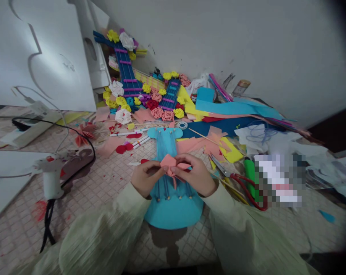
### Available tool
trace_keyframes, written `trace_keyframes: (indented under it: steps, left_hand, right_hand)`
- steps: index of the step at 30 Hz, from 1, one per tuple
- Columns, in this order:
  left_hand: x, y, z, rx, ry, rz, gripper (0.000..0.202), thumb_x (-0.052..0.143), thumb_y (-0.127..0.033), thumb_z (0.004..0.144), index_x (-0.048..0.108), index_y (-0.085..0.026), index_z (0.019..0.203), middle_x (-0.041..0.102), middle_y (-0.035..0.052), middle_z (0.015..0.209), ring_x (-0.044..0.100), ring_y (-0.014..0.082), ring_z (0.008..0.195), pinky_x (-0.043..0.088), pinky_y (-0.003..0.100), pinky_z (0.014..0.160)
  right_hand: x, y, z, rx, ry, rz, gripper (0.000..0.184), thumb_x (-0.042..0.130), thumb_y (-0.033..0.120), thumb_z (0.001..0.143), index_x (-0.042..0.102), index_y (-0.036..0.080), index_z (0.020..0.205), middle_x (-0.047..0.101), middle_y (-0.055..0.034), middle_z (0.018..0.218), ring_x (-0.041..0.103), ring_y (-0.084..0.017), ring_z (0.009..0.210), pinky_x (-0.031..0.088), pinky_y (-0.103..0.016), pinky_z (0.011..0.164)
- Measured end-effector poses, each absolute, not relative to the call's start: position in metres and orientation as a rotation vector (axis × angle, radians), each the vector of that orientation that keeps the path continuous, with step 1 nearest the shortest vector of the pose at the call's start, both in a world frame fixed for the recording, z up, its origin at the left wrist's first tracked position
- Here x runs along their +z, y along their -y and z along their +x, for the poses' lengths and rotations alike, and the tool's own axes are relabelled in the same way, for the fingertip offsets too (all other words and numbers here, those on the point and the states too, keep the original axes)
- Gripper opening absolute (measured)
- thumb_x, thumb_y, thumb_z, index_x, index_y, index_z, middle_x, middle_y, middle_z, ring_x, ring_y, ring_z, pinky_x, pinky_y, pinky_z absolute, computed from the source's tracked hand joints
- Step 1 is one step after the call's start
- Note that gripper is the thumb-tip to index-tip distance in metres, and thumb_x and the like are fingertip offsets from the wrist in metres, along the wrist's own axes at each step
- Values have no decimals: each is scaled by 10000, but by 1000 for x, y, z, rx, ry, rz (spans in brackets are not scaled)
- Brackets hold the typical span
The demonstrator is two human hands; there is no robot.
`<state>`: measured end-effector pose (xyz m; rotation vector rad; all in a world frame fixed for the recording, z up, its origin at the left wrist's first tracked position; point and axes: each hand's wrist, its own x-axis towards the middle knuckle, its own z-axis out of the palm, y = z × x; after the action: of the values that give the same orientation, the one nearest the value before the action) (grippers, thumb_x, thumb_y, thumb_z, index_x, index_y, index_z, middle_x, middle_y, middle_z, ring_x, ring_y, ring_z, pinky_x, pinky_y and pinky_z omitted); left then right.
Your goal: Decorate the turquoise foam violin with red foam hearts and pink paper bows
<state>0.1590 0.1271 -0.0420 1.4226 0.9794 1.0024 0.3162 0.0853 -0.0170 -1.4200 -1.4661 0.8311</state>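
My left hand (146,176) and my right hand (196,173) meet over the middle of the floor, both pinching a folded piece of pink paper (170,163). The fingers of both hands are closed on it. Directly beneath lies a light blue paper guitar shape (173,208) with thin strings running along it. Pale green sleeves cover both my arms.
A glue gun (51,179) with a black cord lies at left. Red-handled scissors (236,179) and a green tube (249,172) lie at right. Behind are dark blue paper guitars (127,70) trimmed with paper roses, loose coloured sheets (227,107) and white boards (41,49).
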Motion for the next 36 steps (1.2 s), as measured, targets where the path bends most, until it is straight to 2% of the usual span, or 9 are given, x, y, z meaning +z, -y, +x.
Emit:
trace_keyframes:
  steps: [12,15,18,20,24,26,29,33,36]
  left_hand:
    - [-29,-123,159,926,-861,1422,123,646,-269,649,664,-149,624,634,14,600,538,123,570,422,221,546]
    - [-27,-123,158,929,-857,1377,110,656,-255,623,664,-147,601,615,-4,549,512,109,527,401,210,504]
    - [-24,-124,156,986,-907,1337,89,652,-236,613,658,-153,580,601,-16,526,495,102,506,388,205,483]
    - [-24,-126,155,1019,-935,1321,81,651,-226,607,651,-158,563,597,-20,516,490,99,499,383,203,473]
    - [-27,-131,152,1031,-901,1320,79,655,-222,600,646,-164,549,606,-23,521,510,99,508,408,199,492]
    - [-29,-132,152,1030,-880,1331,94,653,-234,609,642,-161,551,605,-19,526,517,102,514,422,205,504]
    - [-30,-133,151,1034,-878,1334,118,651,-253,620,634,-155,559,596,-12,530,517,108,519,428,212,502]
    - [-28,-130,152,1016,-886,1331,127,638,-258,634,625,-153,564,590,-10,525,522,113,525,425,213,501]
    - [-26,-127,155,993,-879,1319,127,629,-255,639,625,-156,559,574,-15,503,507,105,503,409,206,482]
  right_hand:
    - [-19,-88,316,1210,1218,-1231,168,674,254,633,579,172,746,593,6,705,570,-112,648,463,-238,583]
    - [-9,-88,325,1092,1343,-1263,190,649,266,666,605,176,827,634,-25,787,595,-138,733,480,-267,653]
    - [7,-86,352,706,1480,-1423,185,566,297,745,617,189,886,638,-50,920,586,-154,833,470,-290,729]
    - [11,-84,375,476,1559,-1635,155,563,322,736,623,187,783,643,-46,849,584,-158,760,466,-286,664]
    - [-9,-84,406,497,1821,-2113,99,610,278,672,614,180,684,628,-33,639,570,-163,598,424,-280,539]
    - [-23,-85,410,493,1867,-2183,45,631,211,630,597,182,622,611,-30,588,557,-163,566,390,-269,503]
    - [-29,-87,410,467,1919,-2150,88,597,154,638,566,191,564,595,-20,562,535,-151,541,361,-264,495]
    - [-5,-83,402,415,1883,-2002,105,491,241,772,580,187,754,621,-36,693,564,-161,625,410,-282,549]
    - [12,-76,381,427,1853,-1596,177,432,273,834,564,195,923,620,-44,814,576,-152,713,445,-277,612]
